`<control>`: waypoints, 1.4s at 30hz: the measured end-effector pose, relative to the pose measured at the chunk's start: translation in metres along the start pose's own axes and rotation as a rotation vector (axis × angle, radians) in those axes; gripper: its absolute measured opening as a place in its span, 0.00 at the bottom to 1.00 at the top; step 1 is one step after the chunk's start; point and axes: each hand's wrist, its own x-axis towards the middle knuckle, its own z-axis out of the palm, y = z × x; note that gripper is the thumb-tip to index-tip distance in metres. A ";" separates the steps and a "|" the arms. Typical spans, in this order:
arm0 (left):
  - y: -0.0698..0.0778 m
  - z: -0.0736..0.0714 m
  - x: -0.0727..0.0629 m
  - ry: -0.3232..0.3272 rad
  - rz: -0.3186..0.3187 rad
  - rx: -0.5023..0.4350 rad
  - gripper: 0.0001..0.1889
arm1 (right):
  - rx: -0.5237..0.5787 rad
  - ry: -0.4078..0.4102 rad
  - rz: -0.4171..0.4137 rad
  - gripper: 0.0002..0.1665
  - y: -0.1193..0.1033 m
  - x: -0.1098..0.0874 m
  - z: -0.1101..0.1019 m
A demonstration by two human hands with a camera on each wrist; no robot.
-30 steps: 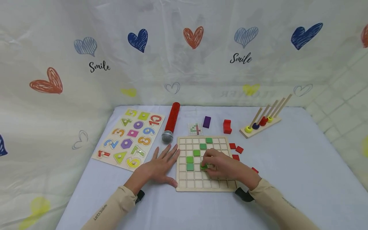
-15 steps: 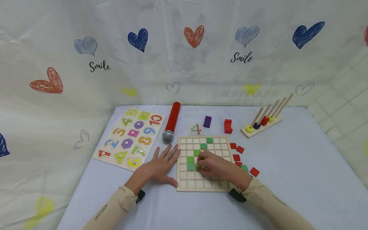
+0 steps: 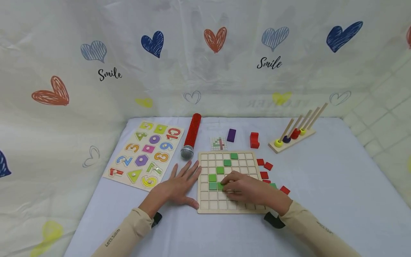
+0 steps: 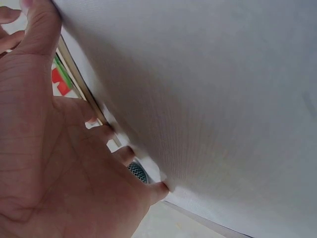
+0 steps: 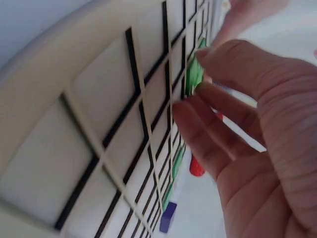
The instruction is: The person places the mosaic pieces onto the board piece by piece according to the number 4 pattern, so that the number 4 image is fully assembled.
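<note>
A wooden grid board (image 3: 205, 211) lies on the table, with several green tiles set in its cells in a slanting line. My right hand (image 3: 247, 189) is over the board. Its thumb and fingers are bent around a green tile (image 3: 220, 186) that sits in a cell just right of another green tile (image 3: 213, 186). In the right wrist view, the thumb and a fingertip are at opposite edges of that tile (image 5: 194, 74). My left hand (image 3: 179, 187) lies spread out flat, its fingertips and thumb against the board's left edge.
Loose red tiles (image 3: 264, 175) and a green one (image 3: 273, 186) lie right of the board. Behind it are a pattern card (image 3: 218, 143), a purple block (image 3: 231, 135) and a red block (image 3: 254, 140). A microphone (image 3: 192, 134), number puzzle (image 3: 141, 160) and peg stand (image 3: 292, 142) surround it.
My right hand has moved left with a green tile, which now lies in a cell beside another green tile. It has since shifted slightly right. My left hand stays put.
</note>
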 end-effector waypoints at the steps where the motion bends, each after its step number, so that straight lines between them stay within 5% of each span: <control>1: 0.000 0.000 0.000 0.001 0.001 -0.002 0.68 | 0.012 0.001 0.000 0.14 0.000 -0.003 -0.003; 18: -0.001 0.001 -0.001 -0.007 -0.004 -0.001 0.68 | -0.008 0.081 0.093 0.19 0.020 -0.060 -0.035; 30: -0.002 -0.001 0.000 0.002 -0.005 -0.009 0.68 | -0.083 0.154 0.072 0.20 0.035 -0.080 -0.049; 42: -0.001 0.003 0.002 -0.002 0.006 -0.010 0.69 | -0.007 -0.026 0.320 0.19 0.046 -0.103 -0.047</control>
